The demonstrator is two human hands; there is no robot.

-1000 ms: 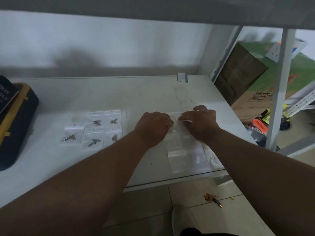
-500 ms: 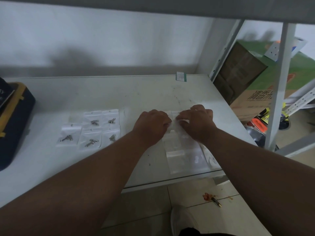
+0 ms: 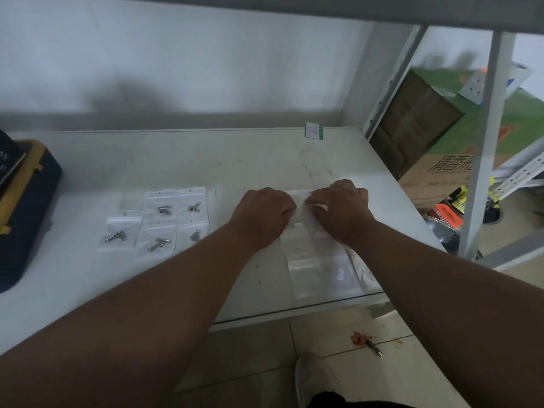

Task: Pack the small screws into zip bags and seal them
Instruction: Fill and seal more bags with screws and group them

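Little has moved since earlier: left hand (image 3: 265, 214) and right hand (image 3: 341, 212) still pinch a clear zip bag (image 3: 300, 206), probably sealing it mid-table; uneven pressure could leave the strip open.

White bench (image 3: 182, 160) with a scuffed, marked top, set against a plain pale wall (image 3: 176, 60) carrying soft shadows. Underside of a grey upper shelf (image 3: 265, 7) runs across the top of the view. Grey metal rack uprights (image 3: 485, 142) stand at right, one perforated. Behind them a cardboard box (image 3: 435, 136) with green print and lettering, plus clutter near the floor, too blurred to name. Dark blue case with yellow trim (image 3: 26, 207) sits at the bench's left edge. Small green-edged tag (image 3: 314, 131) at the bench's back edge. Tiled floor (image 3: 382, 372) below, pale, with a reddish stain (image 3: 359, 338) and a pen (image 3: 374, 348) just beside it. Light dim and even.
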